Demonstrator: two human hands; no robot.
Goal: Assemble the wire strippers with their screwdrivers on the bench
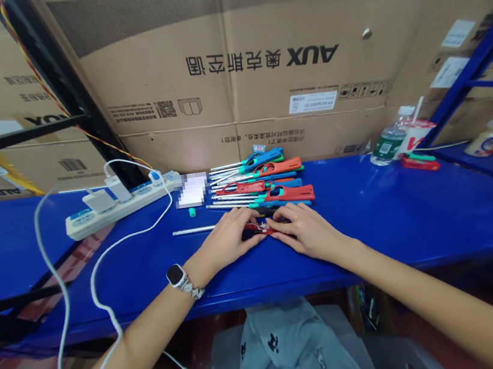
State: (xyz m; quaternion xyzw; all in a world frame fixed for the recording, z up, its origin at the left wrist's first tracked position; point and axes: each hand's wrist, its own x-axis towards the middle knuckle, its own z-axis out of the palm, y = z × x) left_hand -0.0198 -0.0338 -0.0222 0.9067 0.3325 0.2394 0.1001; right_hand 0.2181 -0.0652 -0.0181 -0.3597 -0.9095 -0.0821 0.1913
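Both hands meet over a red lighter body (265, 228) on the blue table, its small inner parts showing between the fingertips. My left hand (230, 238) is closed on its left end, thumb below and fingers above. On the other end, my right hand (303, 229) pinches with thumb and fingers. A metal tube (193, 231) sticks out to the left of my left hand. Just beyond the hands lies a row of several long-necked lighters (290, 193), red, orange and blue, their metal tubes pointing left. A small green cap (192, 212) stands left of them.
A white power strip (139, 200) with plugs and cables is at the left, one cable crossing my left forearm. Cardboard boxes (235, 101) stand behind the blue table (392, 220). At the right are a bottle (387, 143), a cup (419, 134) and a red lighter piece (420, 164).
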